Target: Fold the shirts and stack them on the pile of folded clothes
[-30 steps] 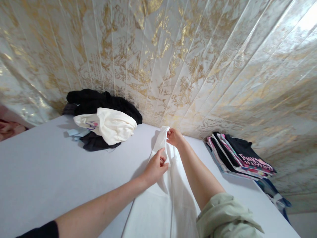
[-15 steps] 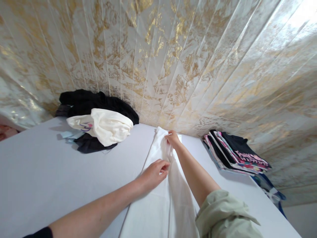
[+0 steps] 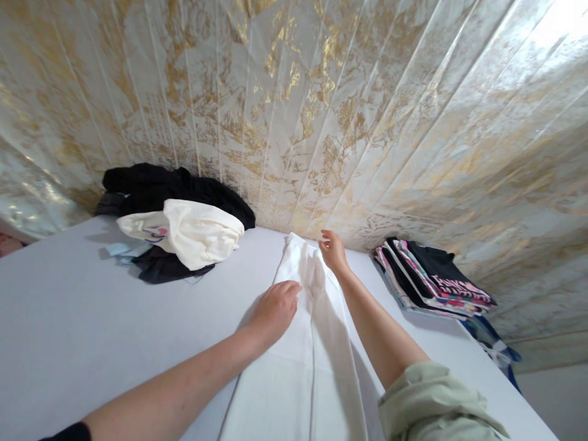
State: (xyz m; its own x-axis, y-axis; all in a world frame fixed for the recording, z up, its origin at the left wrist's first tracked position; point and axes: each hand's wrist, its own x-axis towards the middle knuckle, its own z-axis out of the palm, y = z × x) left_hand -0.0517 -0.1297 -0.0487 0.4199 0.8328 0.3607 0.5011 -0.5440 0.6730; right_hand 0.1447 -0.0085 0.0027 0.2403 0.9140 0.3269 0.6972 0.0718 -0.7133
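Observation:
A long white garment [image 3: 316,343] lies stretched away from me on the pale table [image 3: 92,331], reaching almost to the wall. My left hand [image 3: 274,309] rests flat on its left edge about halfway up, fingers lying on the cloth. At the garment's far end my right hand [image 3: 332,250] presses down on the right side of the cloth, fingers extended. Neither hand grips the fabric.
A heap of unfolded clothes, black [image 3: 174,187] and cream [image 3: 193,233], sits at the back left against the wall. A stack of folded patterned garments [image 3: 432,278] lies at the back right. The gold-and-white foil wall [image 3: 321,110] stands close behind the table.
Both hands have let go of the pinched-up far end of the white garment, and it now lies flat. The hands have moved onto it and spread open.

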